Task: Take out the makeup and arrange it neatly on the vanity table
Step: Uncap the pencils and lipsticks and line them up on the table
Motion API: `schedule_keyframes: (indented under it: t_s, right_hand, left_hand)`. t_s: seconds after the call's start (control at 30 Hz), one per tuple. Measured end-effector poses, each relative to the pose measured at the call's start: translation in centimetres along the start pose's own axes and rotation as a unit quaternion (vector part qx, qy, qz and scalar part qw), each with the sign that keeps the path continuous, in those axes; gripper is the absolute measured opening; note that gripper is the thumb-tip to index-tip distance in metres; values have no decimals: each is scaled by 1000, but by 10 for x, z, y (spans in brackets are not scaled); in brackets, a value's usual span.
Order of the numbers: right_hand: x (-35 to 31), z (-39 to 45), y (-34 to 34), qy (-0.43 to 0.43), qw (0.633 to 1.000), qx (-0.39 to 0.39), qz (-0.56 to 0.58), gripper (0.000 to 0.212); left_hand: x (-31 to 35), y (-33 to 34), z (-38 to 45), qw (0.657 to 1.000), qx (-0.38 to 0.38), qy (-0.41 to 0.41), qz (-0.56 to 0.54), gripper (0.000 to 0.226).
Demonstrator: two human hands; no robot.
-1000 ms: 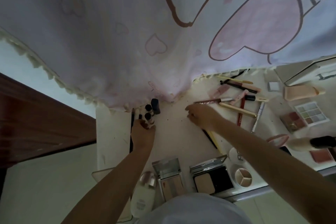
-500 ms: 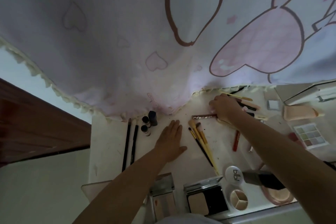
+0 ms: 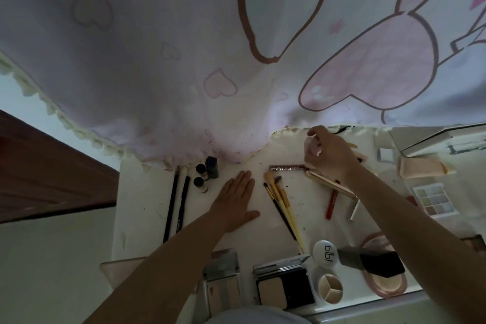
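The left hand (image 3: 234, 202) lies flat, fingers straight, on the vanity table (image 3: 142, 192), while the right hand (image 3: 328, 152), lifted since a moment ago, pinches a pale pink item (image 3: 313, 148) above three brushes (image 3: 281, 208), two pencils (image 3: 176, 205) and three small bottles (image 3: 206, 172).

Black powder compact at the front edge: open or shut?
Open. The black compact shows its beige powder pan, and its lid is raised at the far side.
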State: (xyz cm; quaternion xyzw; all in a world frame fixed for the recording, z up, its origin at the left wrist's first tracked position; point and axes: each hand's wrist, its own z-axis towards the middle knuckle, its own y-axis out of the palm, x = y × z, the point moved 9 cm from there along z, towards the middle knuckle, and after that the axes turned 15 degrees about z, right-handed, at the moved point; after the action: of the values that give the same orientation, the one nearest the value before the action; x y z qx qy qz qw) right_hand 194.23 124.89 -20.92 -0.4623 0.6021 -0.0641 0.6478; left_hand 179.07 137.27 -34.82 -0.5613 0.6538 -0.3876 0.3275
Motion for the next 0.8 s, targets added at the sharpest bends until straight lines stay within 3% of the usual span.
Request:
schedule_keyframes:
  t_s: [0.1,0.2,0.27,0.33,0.43,0.53,0.67,0.8]
  right_hand:
    - [-12,-17,-4,37,998,-3,56,27]
    - [-19,-31,3,94,987,-22,127,16]
    - [-27,-38,11,128,971,-35,199,13]
    - [-37,-45,19,141,957,-37,253,13]
    - [-51,-53,27,167,959,-51,222,22]
    - [-67,-61,37,229,952,-108,173,32]
    - [-112,-59,25,164,980,-84,74,49]
    - [-155,-63,4,67,985,-1,158,42]
  left_hand:
    - [-2,-15,-4,996,-10,1,-88,83]
    - [-5,-58,-18,961,83,-2,-264,84]
    - [-2,-90,-32,936,142,14,-323,84]
    - [4,-114,-46,930,187,21,-316,67]
    - [5,-133,-66,924,255,17,-283,27]
    - [0,-146,-84,920,284,21,-268,24]
    - [-16,-180,-111,886,354,-17,-299,21]
    - [-34,-221,-144,822,431,-63,-366,33]
